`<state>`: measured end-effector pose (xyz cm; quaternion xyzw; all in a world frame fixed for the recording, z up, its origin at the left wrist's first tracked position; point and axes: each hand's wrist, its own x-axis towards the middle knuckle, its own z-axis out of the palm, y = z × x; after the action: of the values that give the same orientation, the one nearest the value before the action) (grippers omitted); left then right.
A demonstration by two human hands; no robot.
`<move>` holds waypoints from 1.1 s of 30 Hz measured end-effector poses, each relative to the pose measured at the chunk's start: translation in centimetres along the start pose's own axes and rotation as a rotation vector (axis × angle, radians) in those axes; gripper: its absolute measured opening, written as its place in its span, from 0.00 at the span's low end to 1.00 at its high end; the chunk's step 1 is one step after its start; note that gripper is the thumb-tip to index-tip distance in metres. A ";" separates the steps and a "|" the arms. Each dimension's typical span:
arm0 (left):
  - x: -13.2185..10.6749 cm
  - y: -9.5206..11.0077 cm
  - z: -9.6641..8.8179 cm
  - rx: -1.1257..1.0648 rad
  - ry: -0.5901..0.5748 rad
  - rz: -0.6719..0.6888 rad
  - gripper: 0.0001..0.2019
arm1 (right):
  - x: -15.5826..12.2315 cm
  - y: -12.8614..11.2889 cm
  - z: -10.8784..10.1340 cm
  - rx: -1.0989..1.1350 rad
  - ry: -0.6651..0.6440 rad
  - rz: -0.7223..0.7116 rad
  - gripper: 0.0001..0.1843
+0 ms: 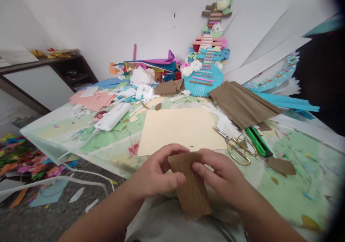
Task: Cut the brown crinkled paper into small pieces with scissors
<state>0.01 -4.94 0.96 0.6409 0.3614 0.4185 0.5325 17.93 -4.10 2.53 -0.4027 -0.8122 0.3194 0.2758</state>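
Note:
A strip of brown crepe paper (pixel 192 190) hangs between my two hands, over my lap at the table's near edge. My left hand (pixel 159 172) grips its left side, thumb in front and fingers behind. At the upper right corner my right hand (pixel 222 173) pinches the same paper. Just beyond lies a flat cream sheet (pixel 180 129). Gold-handled scissors (pixel 239 150) rest to its right, beside green markers (pixel 257 141). A larger folded piece of brown crepe paper (pixel 244 102) lies farther back on the right.
A white power strip (pixel 114 116) with a cable sits left on the table (pixel 283 195). Against the wall leans a blue paper guitar (pixel 203 78). White scraps (pixel 141 77) and colored paper pile up behind. More colorful scraps (pixel 35 159) cover the floor at left.

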 end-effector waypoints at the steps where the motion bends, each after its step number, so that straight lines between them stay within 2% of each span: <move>1: 0.7 0.5 0.2 -0.050 0.019 -0.060 0.17 | 0.4 -0.3 -0.5 0.015 -0.013 0.017 0.14; 3: 2.1 1.3 0.6 -0.100 0.070 -0.142 0.15 | 1.1 -0.5 -1.3 0.028 -0.032 0.022 0.14; 7: 4.0 1.7 1.0 -0.197 0.089 -0.250 0.10 | 1.6 0.2 -2.3 -0.054 -0.019 0.057 0.14; 13: 5.8 1.1 0.3 -0.002 -0.091 -0.318 0.07 | 1.9 1.2 -2.2 -0.247 -0.110 0.088 0.14; 16: 7.0 0.1 0.1 0.033 -0.075 -0.302 0.06 | 2.0 2.0 -2.7 -0.281 -0.117 0.128 0.16; 18: 8.1 -1.0 -0.2 -0.001 -0.021 -0.294 0.06 | 1.8 3.3 -3.5 -0.350 -0.056 0.195 0.15; 19: 8.7 -1.7 -0.4 -0.027 0.032 -0.300 0.06 | 1.6 4.2 -4.1 -0.426 0.030 0.250 0.15; 21: 9.7 -2.9 -0.9 -0.112 0.078 -0.356 0.07 | 0.9 6.3 -5.3 -0.641 0.109 0.433 0.15; 23: 10.3 -3.9 -1.3 -0.146 0.069 -0.378 0.09 | 0.2 8.2 -6.3 -0.792 0.032 0.618 0.14; 26: 10.6 -4.6 -1.7 -0.188 0.049 -0.384 0.11 | -0.5 9.7 -7.1 -0.787 -0.091 0.640 0.14; 30: 10.4 -4.8 -2.0 -0.256 0.078 -0.381 0.13 | -0.3 9.5 -7.0 -0.780 -0.116 0.770 0.15; 33: 10.2 -4.9 -2.2 -0.282 0.069 -0.364 0.12 | 0.0 9.1 -6.6 -0.818 -0.106 0.786 0.15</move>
<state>1.89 6.02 -2.12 0.4697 0.4271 0.3836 0.6707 26.99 2.14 0.02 -0.7322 -0.6716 0.0772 -0.0832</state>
